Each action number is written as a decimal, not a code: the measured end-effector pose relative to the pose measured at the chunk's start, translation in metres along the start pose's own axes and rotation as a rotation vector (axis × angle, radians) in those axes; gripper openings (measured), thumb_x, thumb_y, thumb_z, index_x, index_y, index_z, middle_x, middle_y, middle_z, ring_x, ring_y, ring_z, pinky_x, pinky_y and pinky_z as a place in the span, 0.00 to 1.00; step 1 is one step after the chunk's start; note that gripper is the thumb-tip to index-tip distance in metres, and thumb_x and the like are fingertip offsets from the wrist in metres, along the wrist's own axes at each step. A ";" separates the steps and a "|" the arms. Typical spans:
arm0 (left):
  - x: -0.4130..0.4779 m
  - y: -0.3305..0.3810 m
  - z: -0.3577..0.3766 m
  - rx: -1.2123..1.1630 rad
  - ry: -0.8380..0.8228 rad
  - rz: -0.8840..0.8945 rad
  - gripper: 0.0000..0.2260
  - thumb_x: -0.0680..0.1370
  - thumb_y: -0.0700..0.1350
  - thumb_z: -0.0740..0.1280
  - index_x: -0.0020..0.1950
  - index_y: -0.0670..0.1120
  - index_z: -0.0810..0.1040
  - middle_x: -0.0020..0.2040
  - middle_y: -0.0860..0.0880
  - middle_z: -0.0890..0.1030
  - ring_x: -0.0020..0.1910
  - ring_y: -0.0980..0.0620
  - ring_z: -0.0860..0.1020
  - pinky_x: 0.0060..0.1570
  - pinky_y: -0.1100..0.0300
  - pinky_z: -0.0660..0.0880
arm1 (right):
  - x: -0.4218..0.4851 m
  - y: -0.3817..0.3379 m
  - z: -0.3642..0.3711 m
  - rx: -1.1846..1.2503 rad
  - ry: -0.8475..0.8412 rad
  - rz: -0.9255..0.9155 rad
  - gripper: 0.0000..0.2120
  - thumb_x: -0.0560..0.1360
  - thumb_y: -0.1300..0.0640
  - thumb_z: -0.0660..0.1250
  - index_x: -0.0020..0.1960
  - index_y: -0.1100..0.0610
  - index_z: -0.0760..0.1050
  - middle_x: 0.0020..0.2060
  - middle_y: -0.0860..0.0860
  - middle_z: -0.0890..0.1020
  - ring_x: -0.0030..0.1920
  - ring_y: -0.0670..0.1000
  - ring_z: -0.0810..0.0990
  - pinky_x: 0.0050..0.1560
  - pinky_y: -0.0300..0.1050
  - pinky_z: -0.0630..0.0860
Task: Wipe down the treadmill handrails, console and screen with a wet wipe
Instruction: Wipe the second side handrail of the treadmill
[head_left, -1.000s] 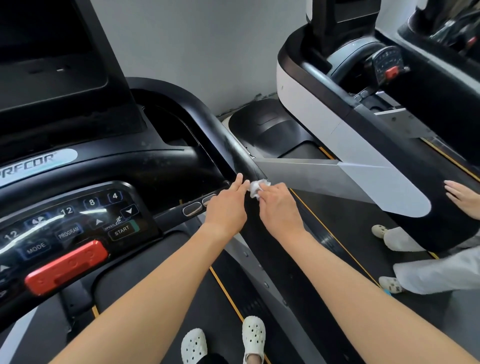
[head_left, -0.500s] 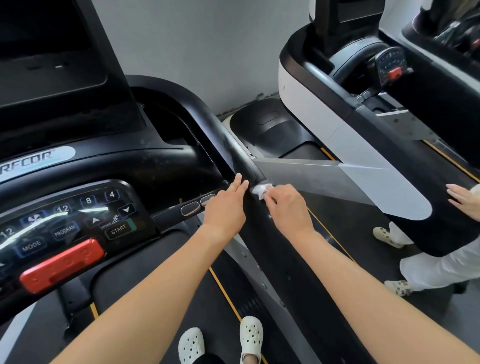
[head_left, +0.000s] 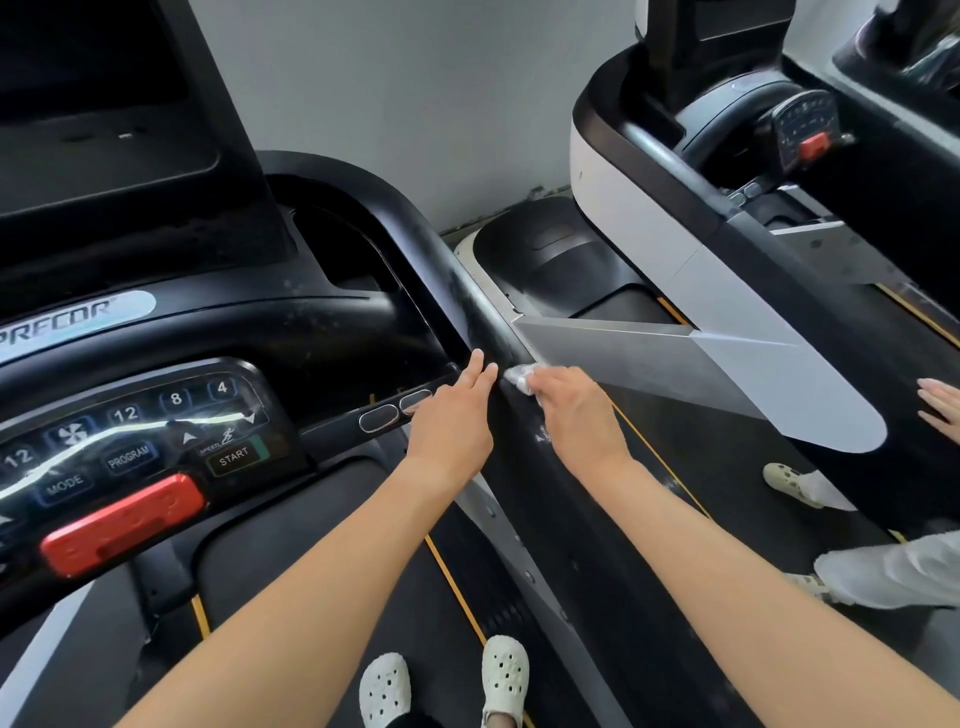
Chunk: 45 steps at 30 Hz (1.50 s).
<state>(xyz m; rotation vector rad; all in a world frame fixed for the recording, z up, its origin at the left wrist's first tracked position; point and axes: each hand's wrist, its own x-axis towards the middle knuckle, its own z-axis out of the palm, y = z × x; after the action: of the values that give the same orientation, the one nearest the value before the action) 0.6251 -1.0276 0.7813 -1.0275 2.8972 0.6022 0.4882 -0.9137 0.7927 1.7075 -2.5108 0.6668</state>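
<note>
Currently right hand (head_left: 576, 415) pinches wet wipe (head_left: 521, 375) on handrail (head_left: 467, 291), left hand (head_left: 452, 421) flat beside; console (head_left: 156, 431), screen (head_left: 78, 78) likely left.

I am watching the dusty black treadmill handrail (head_left: 441, 260) carrying a crumpled white wet wipe (head_left: 519, 375), which the right hand (head_left: 576, 415) is gripping against it. The left hand (head_left: 452, 421) is lying flat beside it, apparently touching the rail. White perforated clogs (head_left: 504, 670) are standing on the dark running belt (head_left: 260, 545).
</note>
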 end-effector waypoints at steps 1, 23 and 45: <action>0.000 0.000 0.000 0.003 0.003 -0.003 0.38 0.77 0.35 0.61 0.84 0.52 0.53 0.85 0.55 0.46 0.64 0.45 0.77 0.51 0.53 0.75 | 0.009 0.000 0.001 0.019 0.009 0.042 0.15 0.78 0.68 0.68 0.62 0.58 0.83 0.54 0.53 0.86 0.52 0.54 0.83 0.57 0.48 0.81; 0.007 0.017 0.020 0.024 -0.006 -0.077 0.28 0.77 0.35 0.59 0.79 0.44 0.67 0.85 0.49 0.46 0.68 0.41 0.76 0.62 0.46 0.76 | 0.007 0.022 -0.004 0.356 -0.125 0.341 0.17 0.84 0.66 0.60 0.66 0.54 0.81 0.59 0.51 0.84 0.59 0.50 0.81 0.58 0.29 0.68; -0.041 0.061 0.038 -0.262 0.184 -0.161 0.28 0.83 0.34 0.56 0.84 0.47 0.58 0.84 0.55 0.55 0.79 0.52 0.58 0.78 0.54 0.61 | -0.033 0.068 -0.010 0.459 -0.164 0.138 0.15 0.82 0.67 0.63 0.59 0.55 0.84 0.46 0.48 0.86 0.46 0.49 0.83 0.54 0.47 0.79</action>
<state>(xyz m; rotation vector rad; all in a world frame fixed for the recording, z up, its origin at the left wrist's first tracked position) 0.6157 -0.9455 0.7734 -1.4022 2.9010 0.9425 0.4381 -0.8604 0.7707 1.7850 -2.7682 1.2469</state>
